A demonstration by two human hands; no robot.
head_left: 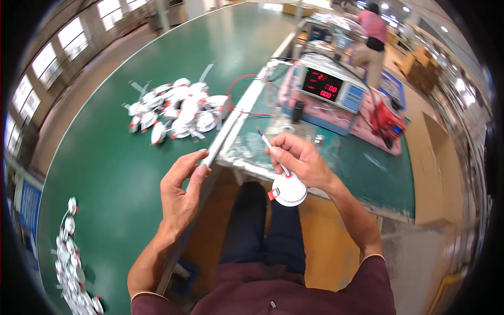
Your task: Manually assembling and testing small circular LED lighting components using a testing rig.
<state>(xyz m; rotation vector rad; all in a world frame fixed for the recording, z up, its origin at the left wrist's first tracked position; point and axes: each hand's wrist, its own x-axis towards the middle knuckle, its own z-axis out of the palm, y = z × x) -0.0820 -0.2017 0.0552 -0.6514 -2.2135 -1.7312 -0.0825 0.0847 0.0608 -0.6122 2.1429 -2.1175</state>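
My right hand [300,160] pinches the white cable [269,143] of a round white downlight [290,191]. The lamp hangs below my fingers, over my lap, with a red and metal clip on its left side. Dark and coloured wire ends show at the cable's upper tip. My left hand [184,184] is held above the green table's edge, thumb and fingers apart, with nothing visible between them. Beyond it on the left lies a heap of similar white downlights [181,107] with red parts.
A digital power supply [328,84] with a red display stands on pink foam [358,128], beside a red device [387,121]. Red and black leads run to the metal strip [236,113]. More downlights [70,262] line the green table's left edge. A cardboard box [433,168] stands right; a person [373,39] is behind.
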